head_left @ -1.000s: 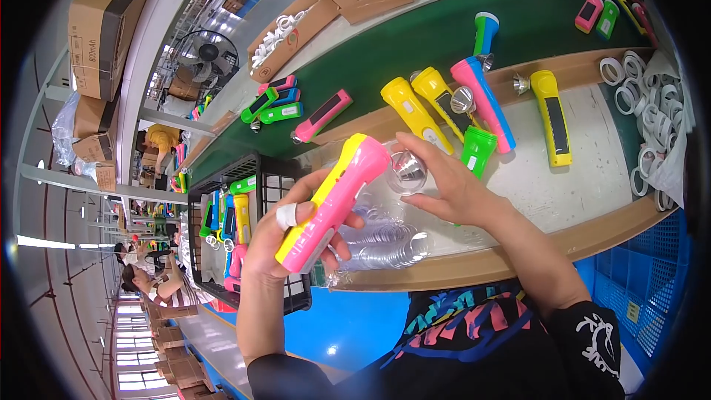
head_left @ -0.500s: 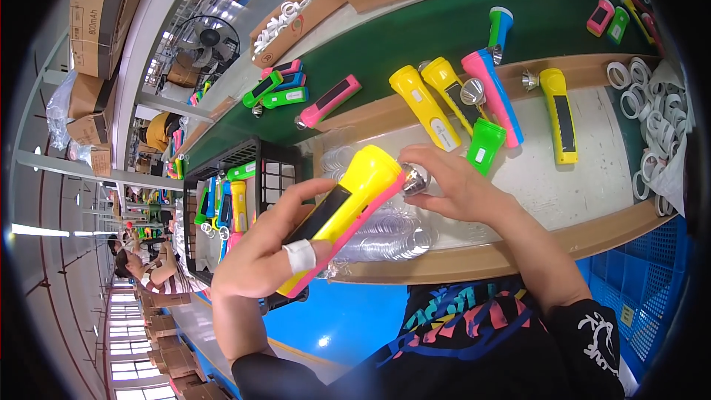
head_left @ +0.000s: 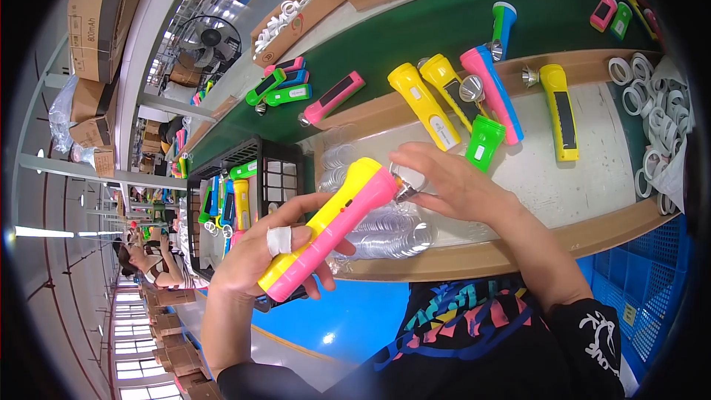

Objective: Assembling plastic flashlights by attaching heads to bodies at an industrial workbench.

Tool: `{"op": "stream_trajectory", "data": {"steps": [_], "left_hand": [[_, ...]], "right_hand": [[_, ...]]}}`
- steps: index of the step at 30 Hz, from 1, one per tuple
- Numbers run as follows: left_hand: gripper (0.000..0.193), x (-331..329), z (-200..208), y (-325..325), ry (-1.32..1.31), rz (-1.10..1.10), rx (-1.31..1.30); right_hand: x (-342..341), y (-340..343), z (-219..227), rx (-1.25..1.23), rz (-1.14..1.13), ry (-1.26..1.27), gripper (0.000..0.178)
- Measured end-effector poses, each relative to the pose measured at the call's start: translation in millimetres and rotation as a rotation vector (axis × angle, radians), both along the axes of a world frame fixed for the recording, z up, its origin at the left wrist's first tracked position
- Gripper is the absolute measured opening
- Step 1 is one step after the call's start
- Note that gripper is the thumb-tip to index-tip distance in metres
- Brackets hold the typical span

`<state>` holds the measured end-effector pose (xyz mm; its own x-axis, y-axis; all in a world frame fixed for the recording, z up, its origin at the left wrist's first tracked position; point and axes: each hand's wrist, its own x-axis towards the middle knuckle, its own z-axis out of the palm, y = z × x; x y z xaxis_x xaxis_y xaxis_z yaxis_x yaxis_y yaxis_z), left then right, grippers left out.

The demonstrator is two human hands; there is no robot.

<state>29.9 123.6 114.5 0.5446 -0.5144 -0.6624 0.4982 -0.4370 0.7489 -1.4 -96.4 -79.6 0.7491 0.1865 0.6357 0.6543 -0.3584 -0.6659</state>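
Note:
My left hand, a white wrap round one finger, grips a yellow and pink flashlight that slants up to the right. At its wide end my right hand pinches a shiny silver reflector, which sits tilted at the flashlight's mouth. A wire between the two cannot be made out. Below them a row of clear round lenses lies on the tray. Beyond my right hand are a green flashlight, a yellow flashlight and a pink and blue flashlight, with another yellow flashlight farther right.
The cardboard-edged tray spans the bench before me. A black crate of flashlights stands left. White rings are heaped at right, and a box of white rings is at the back. Beyond the tray runs a green belt. Another person sits far left.
My left hand has rolled the flashlight so its pink side and switch face up and its dark panel is out of sight. The reflector has tilted and shifted slightly left and down with my right hand.

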Motion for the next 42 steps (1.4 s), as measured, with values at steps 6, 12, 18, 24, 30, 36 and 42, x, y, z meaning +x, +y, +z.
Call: {"op": "stream_trajectory", "data": {"steps": [6,12,18,24,30,36,42], "left_hand": [[0.080,1.2,-30.7,12.6,0.153,0.123,-0.199],[0.063,2.3,-23.2,24.1,-0.345,-0.211,0.125],[0.068,-12.4,-12.8,11.1,-1.135,-0.805,0.449],[0.065,-19.3,-0.9,2.2,-1.284,-0.899,0.346],[0.056,-35.1,-4.3,-18.7,-1.496,-1.070,0.433],[0.059,-47.6,-27.5,-21.3,-1.643,-1.062,0.426],[0.062,-33.9,-69.4,-36.5,-1.467,-0.811,0.086]], "right_hand": [[-2.5,4.2,2.6,0.011,0.072,0.012,0.051],[-1.8,-5.8,3.9,0.106,0.116,0.143,0.051],[-20.9,-7.9,33.5,-0.075,0.169,0.276,0.066],[-31.2,-27.6,70.5,-0.269,0.232,0.333,0.082],[-34.8,-50.9,94.0,-0.418,0.323,0.422,0.082],[-35.5,-58.3,64.2,-0.112,0.418,0.481,0.068],[-53.6,-30.5,27.1,0.446,0.209,0.364,0.059]]}}
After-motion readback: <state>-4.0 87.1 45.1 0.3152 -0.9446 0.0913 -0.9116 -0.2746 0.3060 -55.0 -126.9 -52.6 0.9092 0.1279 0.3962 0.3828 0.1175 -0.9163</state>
